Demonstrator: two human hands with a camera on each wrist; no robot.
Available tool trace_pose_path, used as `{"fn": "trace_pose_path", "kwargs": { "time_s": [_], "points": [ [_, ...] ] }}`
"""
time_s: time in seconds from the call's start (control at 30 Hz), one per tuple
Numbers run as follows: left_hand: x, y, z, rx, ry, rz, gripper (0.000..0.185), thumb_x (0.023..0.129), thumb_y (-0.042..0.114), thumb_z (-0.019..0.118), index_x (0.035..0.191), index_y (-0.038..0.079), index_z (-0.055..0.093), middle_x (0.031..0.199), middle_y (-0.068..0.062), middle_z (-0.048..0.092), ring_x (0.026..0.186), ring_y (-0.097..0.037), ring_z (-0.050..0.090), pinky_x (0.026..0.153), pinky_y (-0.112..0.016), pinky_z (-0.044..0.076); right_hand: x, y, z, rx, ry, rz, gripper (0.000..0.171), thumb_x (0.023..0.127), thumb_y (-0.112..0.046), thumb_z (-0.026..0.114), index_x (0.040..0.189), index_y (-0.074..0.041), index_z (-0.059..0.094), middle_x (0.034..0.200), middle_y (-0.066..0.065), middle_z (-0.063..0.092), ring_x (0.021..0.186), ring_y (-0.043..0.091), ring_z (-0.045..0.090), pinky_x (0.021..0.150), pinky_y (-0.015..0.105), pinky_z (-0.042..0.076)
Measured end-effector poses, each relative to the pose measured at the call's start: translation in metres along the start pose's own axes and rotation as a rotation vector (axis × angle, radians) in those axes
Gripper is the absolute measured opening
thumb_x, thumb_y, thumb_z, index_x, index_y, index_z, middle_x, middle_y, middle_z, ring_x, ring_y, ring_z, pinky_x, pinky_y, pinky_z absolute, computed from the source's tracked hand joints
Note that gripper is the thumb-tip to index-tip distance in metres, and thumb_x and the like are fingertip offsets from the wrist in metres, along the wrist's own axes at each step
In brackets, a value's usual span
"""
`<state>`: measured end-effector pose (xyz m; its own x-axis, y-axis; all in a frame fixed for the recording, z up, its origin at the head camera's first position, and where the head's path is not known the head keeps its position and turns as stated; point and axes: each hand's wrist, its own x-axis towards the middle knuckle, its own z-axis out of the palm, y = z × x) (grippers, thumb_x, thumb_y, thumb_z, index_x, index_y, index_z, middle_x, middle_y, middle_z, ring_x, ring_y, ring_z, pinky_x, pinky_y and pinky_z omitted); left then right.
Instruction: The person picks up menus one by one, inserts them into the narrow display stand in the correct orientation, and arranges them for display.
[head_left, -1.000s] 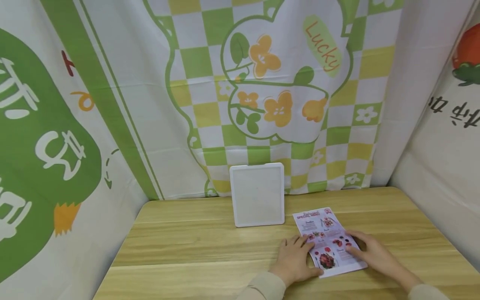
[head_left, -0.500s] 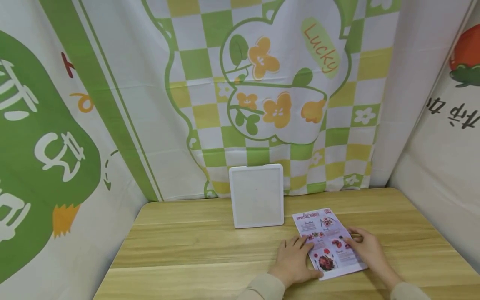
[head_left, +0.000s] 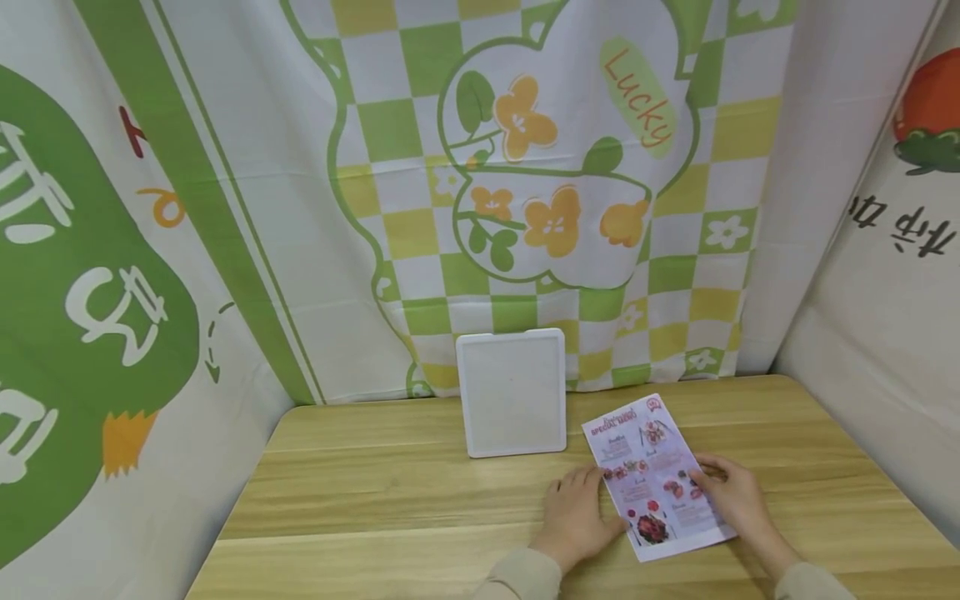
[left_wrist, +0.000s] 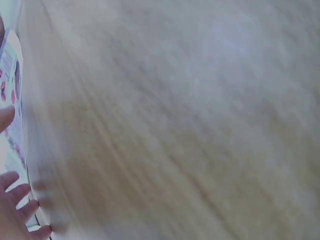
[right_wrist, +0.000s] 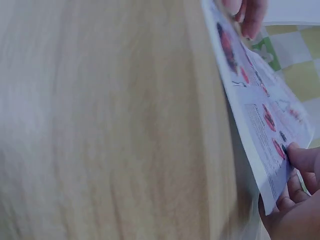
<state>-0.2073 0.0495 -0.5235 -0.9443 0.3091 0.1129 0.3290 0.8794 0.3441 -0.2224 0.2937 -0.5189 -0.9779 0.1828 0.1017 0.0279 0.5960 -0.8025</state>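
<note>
From my end: table (head_left: 360, 487), wood grain, low friction I'd guess, so loose paper could skate. White board (head_left: 513, 396) stands near upright at the far middle; swing the sheet left and a corner could clip it and tip it over. Menu sheet (head_left: 660, 479) is right of center, tilted up off the tabletop, apart from the board. It's thin: one-sided support could make it sag, bend or twist. My right hand (head_left: 738, 500) pinches its right edge, thumb on top; squeeze hard and it could crease, loosen and it could drop. My left hand (head_left: 576, 512), fingers loose, unclamped, sits at the left edge; thumb contact, can't tell.
</note>
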Motion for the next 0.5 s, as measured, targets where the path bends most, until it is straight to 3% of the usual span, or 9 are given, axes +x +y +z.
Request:
{"fn": "trace_pose_path", "kwargs": {
  "time_s": [0.13,0.3,0.5],
  "points": [
    [0.002,-0.002,0.001,-0.099,0.05,-0.052,0.07,0.082,0.05,0.074,0.138,0.013,0.053,0.139,-0.004,0.056,0.128,-0.023,0.05,0.106,-0.045,0.037,-0.002,-0.001,-0.002,0.108,-0.012,0.059,0.038,0.091,-0.005,0.069,0.121,0.016,0.058,0.104,0.025,0.07,0.072,0.0,0.06,0.066,0.018,0.049],
    [0.004,-0.003,0.003,-0.155,0.074,-0.074,0.061,0.086,0.048,0.071,0.133,0.01,0.059,0.138,-0.008,0.057,0.127,-0.027,0.051,0.106,-0.046,0.037,-0.007,-0.007,-0.005,0.195,-0.011,0.125,0.042,0.091,-0.008,0.07,0.124,0.015,0.056,0.103,0.018,0.072,0.073,-0.002,0.06,0.068,0.017,0.049],
    [0.008,-0.003,0.003,-0.279,0.168,-0.09,0.038,0.086,0.037,0.074,0.116,0.013,0.069,0.116,-0.003,0.068,0.11,-0.022,0.06,0.096,-0.041,0.044,-0.013,-0.014,-0.008,0.288,-0.027,0.194,0.046,0.093,-0.012,0.07,0.128,0.013,0.055,0.1,0.004,0.073,0.074,0.001,0.061,0.068,0.02,0.051]
  ]
}}
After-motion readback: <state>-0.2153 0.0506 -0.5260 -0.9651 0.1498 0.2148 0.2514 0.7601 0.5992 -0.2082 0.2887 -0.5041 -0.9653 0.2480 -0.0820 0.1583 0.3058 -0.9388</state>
